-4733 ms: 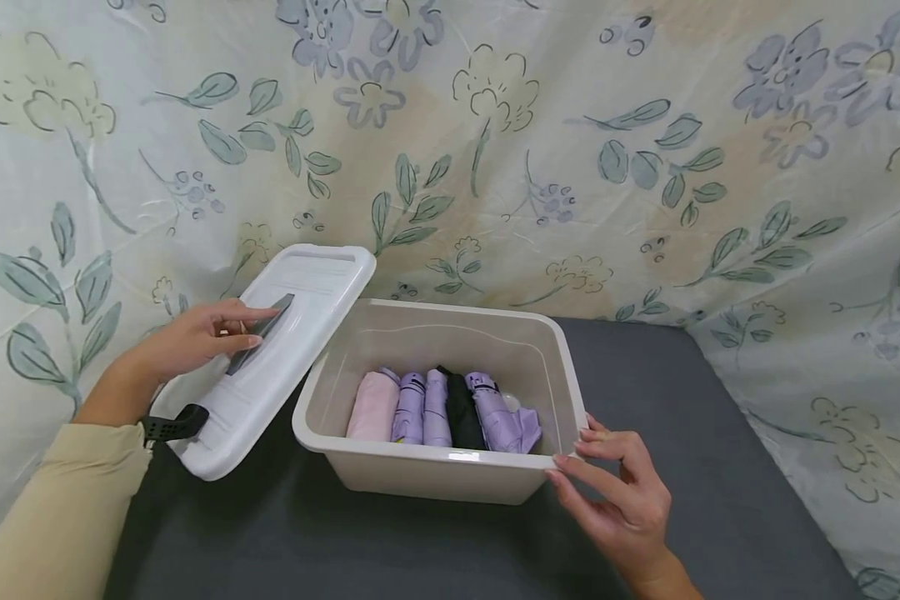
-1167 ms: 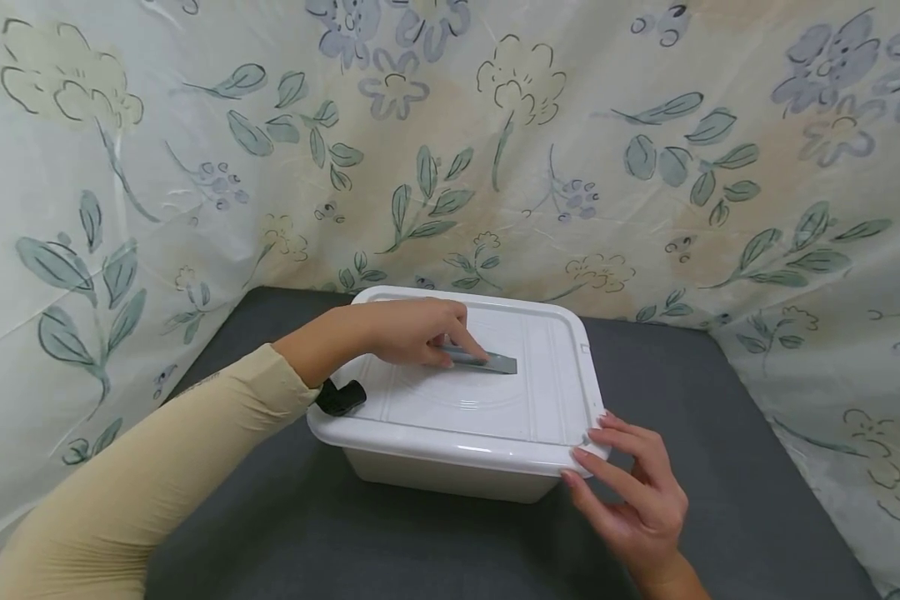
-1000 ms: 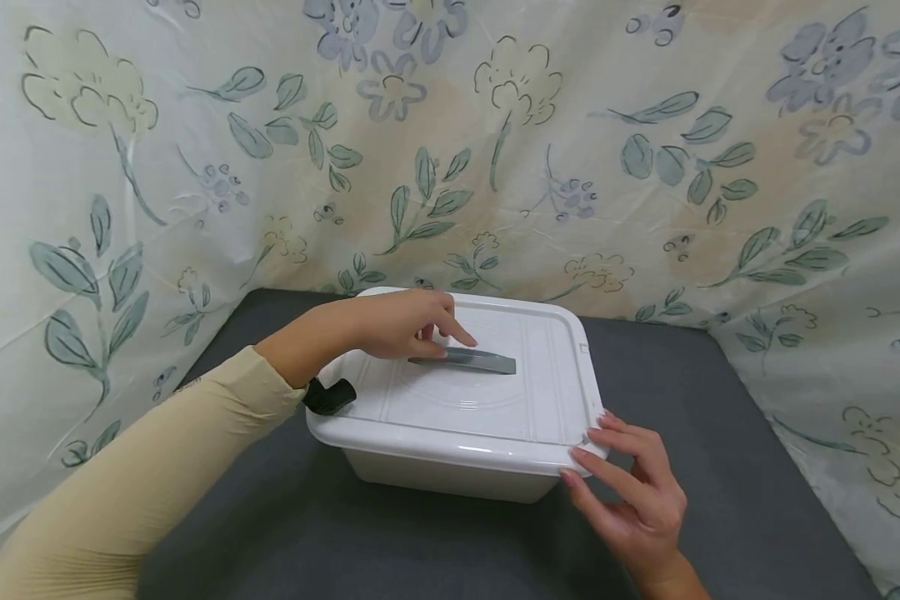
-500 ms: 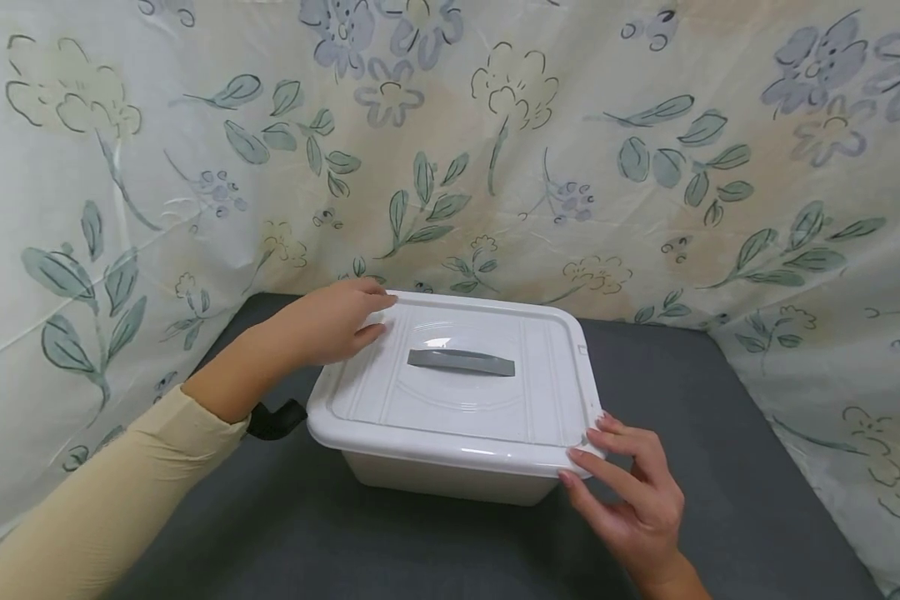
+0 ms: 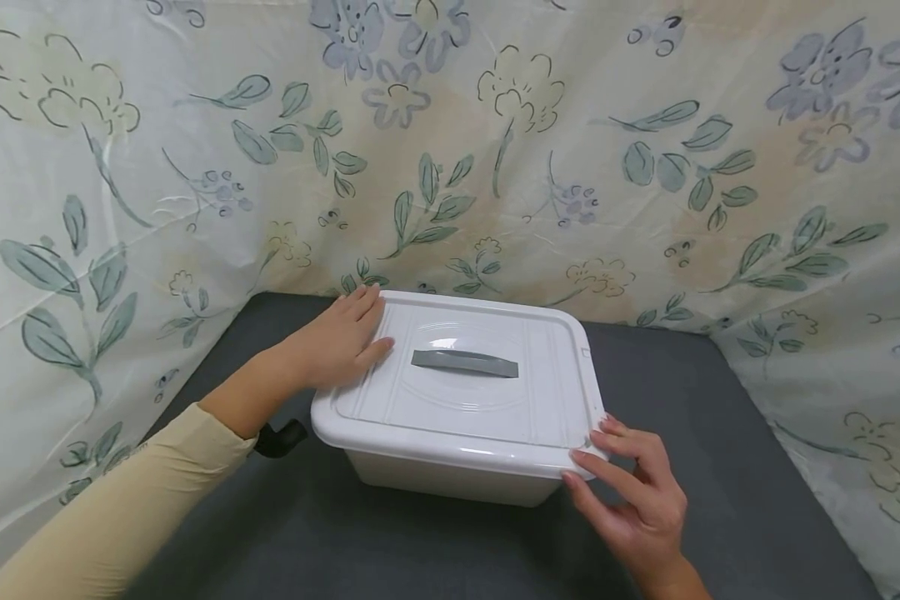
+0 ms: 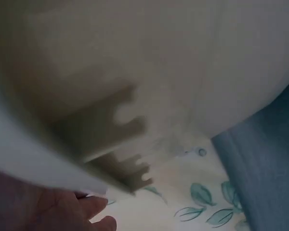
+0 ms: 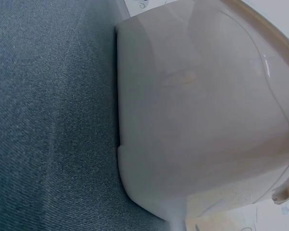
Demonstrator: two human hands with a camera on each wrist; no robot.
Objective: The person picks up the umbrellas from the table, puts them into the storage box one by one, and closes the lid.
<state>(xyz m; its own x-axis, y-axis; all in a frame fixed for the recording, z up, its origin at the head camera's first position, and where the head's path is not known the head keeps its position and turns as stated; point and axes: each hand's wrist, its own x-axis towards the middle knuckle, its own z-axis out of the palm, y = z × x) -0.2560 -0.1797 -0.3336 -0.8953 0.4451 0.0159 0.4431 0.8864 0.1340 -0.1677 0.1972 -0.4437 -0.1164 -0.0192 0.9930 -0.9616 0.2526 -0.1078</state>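
Observation:
A beige plastic storage box (image 5: 450, 479) sits on the dark grey surface, covered by a white lid (image 5: 480, 408) with a grey handle (image 5: 465, 363). My left hand (image 5: 336, 342) rests on the lid's left edge, fingers extended toward the back corner and thumb spread to the right. In the left wrist view, part of that hand (image 6: 62, 209) shows beyond the lid's rim, beside the box wall (image 6: 168, 72). My right hand (image 5: 633, 496) holds the front right corner, its bent fingers and thumb at the rim. The right wrist view shows the box's side (image 7: 197, 115). The box's contents are hidden.
A dark grey cloth-covered surface (image 5: 660, 400) spreads around the box. Floral-patterned sheeting (image 5: 450, 167) rises behind it and along both sides. A black band (image 5: 279, 437) is on my left wrist, at the cuff of a beige sleeve (image 5: 142, 500).
The lid has come from tilted at the left to lying over the box, covering the rolled umbrellas. My left hand has released the handle and moved to the left edge. The right hand stays.

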